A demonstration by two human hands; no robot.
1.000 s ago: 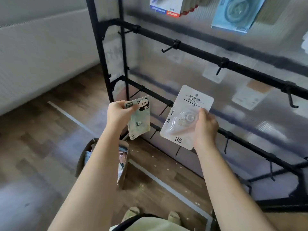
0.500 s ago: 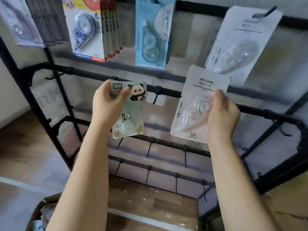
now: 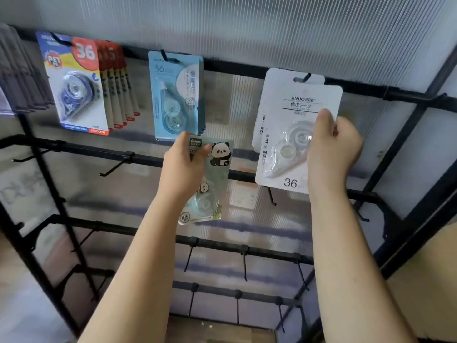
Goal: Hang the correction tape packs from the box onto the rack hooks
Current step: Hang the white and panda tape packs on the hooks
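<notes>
My right hand (image 3: pixel 332 149) grips a white correction tape pack (image 3: pixel 291 134) marked 36, held up just in front of an identical white pack (image 3: pixel 277 80) that hangs on a top-rail hook (image 3: pixel 306 76). My left hand (image 3: pixel 183 167) holds a pale green panda-print pack (image 3: pixel 215 179) lower down, in front of the second rail. The black rack (image 3: pixel 247 70) fills the view. The box is out of sight.
On the top rail hang a blue pack (image 3: pixel 176 95), a row of red-and-blue packs (image 3: pixel 79 82) and dark packs (image 3: pixel 22 75) at far left. Bare hooks (image 3: pixel 116 164) stick out from the second rail and the lower rails (image 3: pixel 244 266). A ribbed translucent panel stands behind.
Both hands have risen with their packs toward the top rail as my view tilted up. The white pack now overlaps the hanging white one; the box has left the view.
</notes>
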